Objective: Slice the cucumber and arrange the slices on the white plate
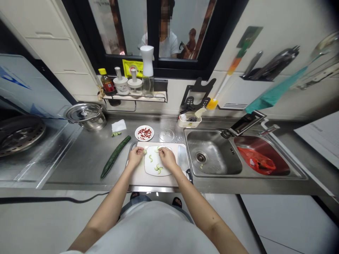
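Observation:
A white plate (pixel 149 170) lies on a pale cutting board (pixel 137 180), with thin cucumber slices (pixel 158 169) arranged on it in small groups. At the plate's upper left, my left hand (pixel 136 156) pinches a small cucumber piece (pixel 144 151). My right hand (pixel 166 157) is over the plate's upper right, fingertips closed at a slice near the rim; whether it grips that slice is hidden. A whole cucumber (pixel 115 157) rests on the counter left of the board. Behind the board stands a small dish of red pieces (pixel 144 133).
A knife handle (pixel 189 175) lies at the board's right edge, beside the sink (pixel 214 151). A lidded steel pot (pixel 88 116) stands back left. Under the window, a rack (pixel 135 97) holds bottles and jars. A person (pixel 169 44) shows in the glass.

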`<state>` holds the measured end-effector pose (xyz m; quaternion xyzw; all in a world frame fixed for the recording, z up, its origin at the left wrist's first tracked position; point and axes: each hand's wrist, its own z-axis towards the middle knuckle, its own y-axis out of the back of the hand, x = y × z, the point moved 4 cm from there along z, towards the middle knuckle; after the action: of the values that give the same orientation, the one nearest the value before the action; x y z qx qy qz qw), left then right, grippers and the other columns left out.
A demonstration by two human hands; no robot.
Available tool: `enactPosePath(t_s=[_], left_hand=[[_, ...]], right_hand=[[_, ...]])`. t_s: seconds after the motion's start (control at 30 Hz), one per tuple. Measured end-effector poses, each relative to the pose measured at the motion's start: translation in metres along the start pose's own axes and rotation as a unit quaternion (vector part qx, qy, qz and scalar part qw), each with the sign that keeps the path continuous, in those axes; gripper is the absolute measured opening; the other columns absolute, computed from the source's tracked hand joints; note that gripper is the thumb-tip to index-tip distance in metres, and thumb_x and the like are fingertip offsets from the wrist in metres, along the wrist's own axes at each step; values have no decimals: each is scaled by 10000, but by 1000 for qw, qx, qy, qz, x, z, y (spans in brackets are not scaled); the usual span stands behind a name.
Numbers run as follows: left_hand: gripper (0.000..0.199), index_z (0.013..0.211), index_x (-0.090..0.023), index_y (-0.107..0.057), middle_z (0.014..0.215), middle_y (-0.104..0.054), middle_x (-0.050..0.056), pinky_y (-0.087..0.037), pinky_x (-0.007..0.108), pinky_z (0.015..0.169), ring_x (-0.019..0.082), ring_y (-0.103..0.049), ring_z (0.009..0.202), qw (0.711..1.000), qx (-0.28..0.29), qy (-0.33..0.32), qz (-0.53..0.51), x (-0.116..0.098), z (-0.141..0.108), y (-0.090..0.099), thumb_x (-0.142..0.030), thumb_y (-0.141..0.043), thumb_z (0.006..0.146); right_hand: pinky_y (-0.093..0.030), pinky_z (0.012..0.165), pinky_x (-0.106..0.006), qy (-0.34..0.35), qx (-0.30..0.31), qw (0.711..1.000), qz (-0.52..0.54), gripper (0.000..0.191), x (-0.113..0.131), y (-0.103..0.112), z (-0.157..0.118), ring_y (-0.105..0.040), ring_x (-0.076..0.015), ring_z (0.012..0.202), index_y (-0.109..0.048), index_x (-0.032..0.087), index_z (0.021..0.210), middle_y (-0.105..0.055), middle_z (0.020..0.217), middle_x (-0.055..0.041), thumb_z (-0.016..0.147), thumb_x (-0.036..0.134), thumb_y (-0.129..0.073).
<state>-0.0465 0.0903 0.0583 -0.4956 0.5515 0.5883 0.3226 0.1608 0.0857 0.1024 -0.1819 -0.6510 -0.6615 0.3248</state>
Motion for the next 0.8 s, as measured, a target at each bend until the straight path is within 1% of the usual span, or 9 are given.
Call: enactPosePath(t_s=[0.1,0.2,0.27,0.37,0.43,0.53,0.63,0.73,0.8], left_hand=[[298,793,-143,-646,738,-650,37,-452,257,643,129,-567,641,996,34,-10,-87,-18,-6,-4,-370,-725,617],[311,802,-148,-646,718,-643,23,-460,251,637,129,-577,656,990,64,-22,-120,-33,-12,-7,-360,-747,598],[308,822,-154,-640,699,-633,9,-461,244,629,127,-582,657,987,87,-32,-128,-42,-17,-7,-343,-751,606],[311,866,-161,-624,697,-629,-3,-460,237,630,124,-593,665,982,118,-58,-136,-54,-21,-8,-326,-746,633],[311,881,-163,-614,702,-630,-3,-457,234,635,124,-599,674,980,128,-75,-134,-61,-22,-8,-320,-745,647],[307,880,-164,-608,701,-629,-4,-448,230,637,124,-602,681,979,130,-88,-126,-68,-24,-8,-321,-745,655],[329,890,-166,-604,700,-631,-7,-442,227,637,124,-602,687,978,129,-78,-143,-73,-26,-7,-344,-745,652],[378,926,-168,-605,721,-654,4,-430,217,620,122,-600,688,979,112,-43,-168,-77,-27,-4,-388,-740,651],[409,953,-171,-608,743,-674,18,-404,199,572,113,-588,662,980,97,-3,-173,-78,-26,-2,-433,-725,663]], right_hand=[[-431,847,-288,-4,-32,997,64,235,2,11,8,-601,-175,904,-672,194,962,-689,982,-61,873,195,-454],[-449,814,-295,2,-35,993,114,222,8,15,11,-606,-169,831,-676,196,941,-694,912,-46,852,214,-473],[-454,790,-294,13,-20,989,143,211,14,13,11,-603,-163,795,-676,197,944,-693,886,-38,838,235,-497],[-452,766,-288,33,15,984,172,199,24,10,10,-599,-157,788,-673,201,947,-694,903,-35,818,254,-531],[-445,751,-282,46,32,982,179,167,31,9,10,-594,-154,782,-671,199,900,-692,889,-32,814,262,-543],[-433,718,-274,52,43,980,185,134,37,10,10,-581,-147,742,-650,187,797,-681,811,-23,813,269,-545],[-431,701,-264,43,50,974,216,132,38,11,11,-581,-140,726,-629,179,763,-674,772,-17,807,272,-547],[-437,702,-257,39,51,966,249,132,36,18,18,-583,-132,719,-627,175,751,-667,751,-9,799,272,-550],[-442,700,-257,37,40,964,262,141,36,28,27,-579,-131,704,-632,173,750,-663,739,-7,795,285,-558]])
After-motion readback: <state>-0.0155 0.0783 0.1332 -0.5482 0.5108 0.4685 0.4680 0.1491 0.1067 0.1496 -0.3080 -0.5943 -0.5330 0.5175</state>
